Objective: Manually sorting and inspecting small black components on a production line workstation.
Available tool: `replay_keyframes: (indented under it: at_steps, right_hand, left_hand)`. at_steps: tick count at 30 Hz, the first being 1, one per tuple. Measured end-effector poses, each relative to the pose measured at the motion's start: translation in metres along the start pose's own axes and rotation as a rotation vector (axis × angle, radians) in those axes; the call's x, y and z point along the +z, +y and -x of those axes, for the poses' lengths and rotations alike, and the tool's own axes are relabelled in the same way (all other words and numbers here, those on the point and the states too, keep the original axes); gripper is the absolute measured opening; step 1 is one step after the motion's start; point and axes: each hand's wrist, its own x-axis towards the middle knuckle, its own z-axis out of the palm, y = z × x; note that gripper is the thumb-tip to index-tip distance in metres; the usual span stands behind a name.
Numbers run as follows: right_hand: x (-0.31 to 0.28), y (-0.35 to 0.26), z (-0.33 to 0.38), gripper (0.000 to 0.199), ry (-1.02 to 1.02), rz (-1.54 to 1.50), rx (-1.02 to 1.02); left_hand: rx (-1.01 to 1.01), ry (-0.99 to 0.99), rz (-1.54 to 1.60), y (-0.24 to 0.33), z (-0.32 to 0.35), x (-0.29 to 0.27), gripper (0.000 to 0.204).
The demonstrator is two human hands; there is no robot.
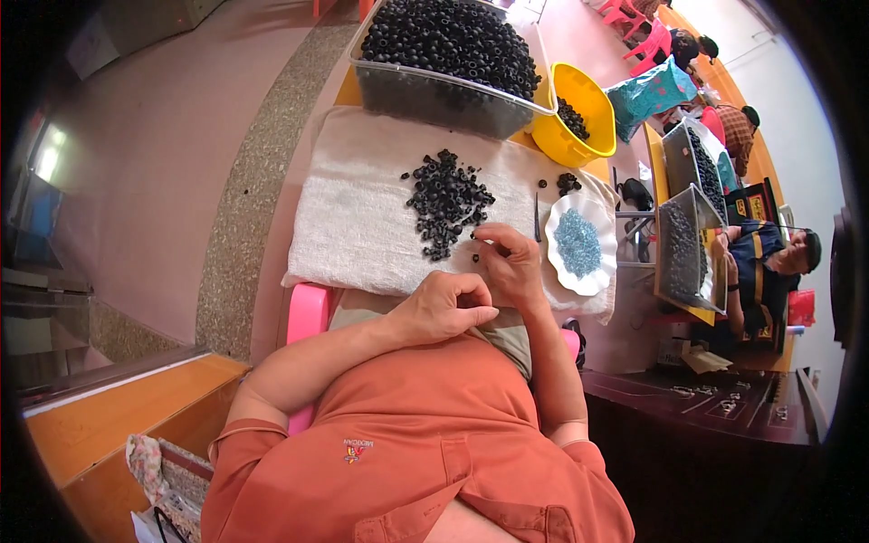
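Note:
A loose pile of small black ring-shaped parts (445,201) lies on a white towel (353,204) in front of me. At the pile's lower right edge, my right hand (510,262) pinches one small black part between thumb and fingertips. Another black part (476,259) rests on the towel just below those fingertips. My left hand (444,306) is curled closed near the towel's front edge; anything inside its fingers is hidden. Right of my right hand stands a white scalloped dish (557,262) of pale blue, clear small pieces (577,242). A thin dark tool (537,217) lies beside it.
Beyond the towel stand a clear plastic bin (434,104) full of black parts and a yellow bowl (605,113) with more. A few black parts (568,184) sit above the dish. At right, a co-worker (760,271) sits by another clear bin (683,290).

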Motion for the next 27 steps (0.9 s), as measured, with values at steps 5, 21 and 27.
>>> replay_keyframes:
  at_steps: [5, 21, 27]
  right_hand:
    - [-0.003, 0.001, 0.000, 0.024, 0.042, -0.025, 0.041]
    - [-0.018, -0.014, 0.013, 0.021, -0.032, -0.084, 0.110]
    - [-0.018, -0.027, 0.022, 0.022, -0.153, -0.162, 0.075]
  left_hand:
    - [-0.001, 0.052, 0.062, -0.003, -0.002, 0.000, 0.011]
    - [0.011, 0.380, 0.232, -0.017, -0.008, 0.000, 0.015]
    - [-0.005, 0.360, 0.342, -0.013, -0.009, -0.002, 0.014]
